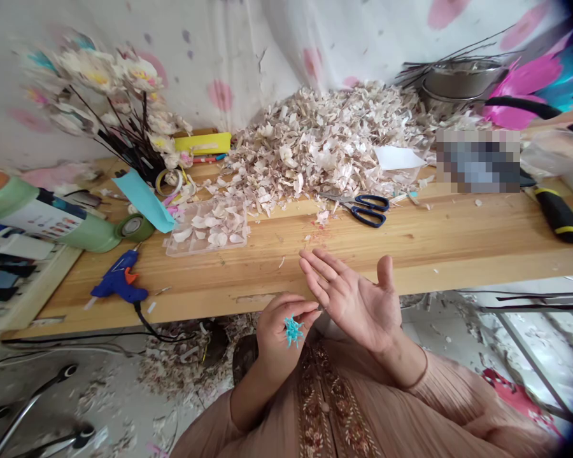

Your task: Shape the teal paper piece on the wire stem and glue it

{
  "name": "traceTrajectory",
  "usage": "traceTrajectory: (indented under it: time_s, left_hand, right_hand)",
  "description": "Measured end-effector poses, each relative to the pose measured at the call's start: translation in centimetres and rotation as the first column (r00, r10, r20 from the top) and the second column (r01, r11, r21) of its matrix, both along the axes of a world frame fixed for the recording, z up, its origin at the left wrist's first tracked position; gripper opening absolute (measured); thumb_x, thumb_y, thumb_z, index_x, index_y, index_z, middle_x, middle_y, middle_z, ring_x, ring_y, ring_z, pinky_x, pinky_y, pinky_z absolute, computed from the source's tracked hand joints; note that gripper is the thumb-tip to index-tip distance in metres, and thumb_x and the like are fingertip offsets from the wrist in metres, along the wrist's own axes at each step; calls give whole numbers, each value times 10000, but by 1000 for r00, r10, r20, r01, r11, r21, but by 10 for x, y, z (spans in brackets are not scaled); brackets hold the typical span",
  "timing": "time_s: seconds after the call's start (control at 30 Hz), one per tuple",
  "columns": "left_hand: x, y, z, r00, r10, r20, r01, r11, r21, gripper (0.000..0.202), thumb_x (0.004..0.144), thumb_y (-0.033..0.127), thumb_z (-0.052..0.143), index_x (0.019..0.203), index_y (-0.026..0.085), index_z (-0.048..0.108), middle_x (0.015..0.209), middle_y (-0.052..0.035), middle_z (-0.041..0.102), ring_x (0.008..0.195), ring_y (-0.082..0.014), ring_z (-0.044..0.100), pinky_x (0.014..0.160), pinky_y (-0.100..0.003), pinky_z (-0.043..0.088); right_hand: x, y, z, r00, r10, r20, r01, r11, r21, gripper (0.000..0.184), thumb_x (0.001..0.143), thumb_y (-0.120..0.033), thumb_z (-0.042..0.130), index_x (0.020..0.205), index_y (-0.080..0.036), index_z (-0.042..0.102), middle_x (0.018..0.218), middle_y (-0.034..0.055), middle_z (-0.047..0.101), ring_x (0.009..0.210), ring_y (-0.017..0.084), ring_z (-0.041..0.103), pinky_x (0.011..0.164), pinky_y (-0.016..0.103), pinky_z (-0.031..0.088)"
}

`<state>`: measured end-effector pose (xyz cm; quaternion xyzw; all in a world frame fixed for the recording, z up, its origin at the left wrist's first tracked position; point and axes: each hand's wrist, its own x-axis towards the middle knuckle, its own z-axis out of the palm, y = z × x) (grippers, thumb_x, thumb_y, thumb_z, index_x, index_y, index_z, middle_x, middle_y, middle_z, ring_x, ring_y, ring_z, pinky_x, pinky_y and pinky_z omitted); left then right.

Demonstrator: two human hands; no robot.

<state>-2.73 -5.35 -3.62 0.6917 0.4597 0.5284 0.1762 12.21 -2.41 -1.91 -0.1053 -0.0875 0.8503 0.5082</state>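
Turquoise spiky tuft (293, 331), small, pinched in left hand (279, 331)

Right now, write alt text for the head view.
A person's left hand pinches a small turquoise frilly piece while the right hand is held open, palm up, over a wooden table with scissors, a blue glue gun and heaped pale petals.

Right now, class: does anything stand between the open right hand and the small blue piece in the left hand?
Nothing visible does. The right hand is open, palm up, beside the left hand, whose fingers hold the small blue piece; only air shows between them.
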Motion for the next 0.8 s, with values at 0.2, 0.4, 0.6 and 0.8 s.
traceTrajectory:
  time_s: [0.2, 0.4, 0.6, 0.8]
  left_hand:
    - [2, -1, -2, 1000, -6, 2, 6, 1000, -11, 48, 814, 156, 686, 807, 196, 710, 759, -24, 697, 665, -134, 657, 594, -245, 540]
    - [4, 0, 0, 1000, -2, 27, 3, 999, -44, 63, 824, 156, 671, 834, 203, 710, 773, -22, 706, 670, -137, 657, 605, -251, 538]
    - [5, 3, 1, 1000, -24, -9, 24, 999, -45, 96, 810, 124, 682, 853, 202, 721, 821, -30, 734, 737, -148, 680, 677, -257, 540]
    - [6, 5, -8, 999, -37, -10, 36, 992, -121, 124, 800, 97, 674, 856, 199, 717, 817, -23, 723, 731, -147, 667, 658, -246, 513]
  right_hand:
    - [-1, 2, -1, 999, -22, 23, 23, 1000, -8, 786, 834, -748, 398, 1293, -116, 489, 1467, 147, 463, 1395, 244, 383, 1217, 396, 190]
    - [-2, 3, -3, 999, -22, 33, 22, 1000, 2, 811, 843, -774, 333, 1277, -112, 510, 1476, 147, 450, 1395, 233, 386, 1213, 369, 205]
    - [-7, -3, -5, 990, -33, 136, 12, 989, 150, 888, 782, -866, 238, 1309, -211, 524, 1468, 107, 473, 1416, 249, 346, 1211, 445, 144]
    - [-7, -8, -9, 956, -87, 280, -18, 936, 352, 882, 730, -877, 379, 1397, -306, 455, 1542, 39, 374, 1467, 242, 228, 1213, 467, 70]
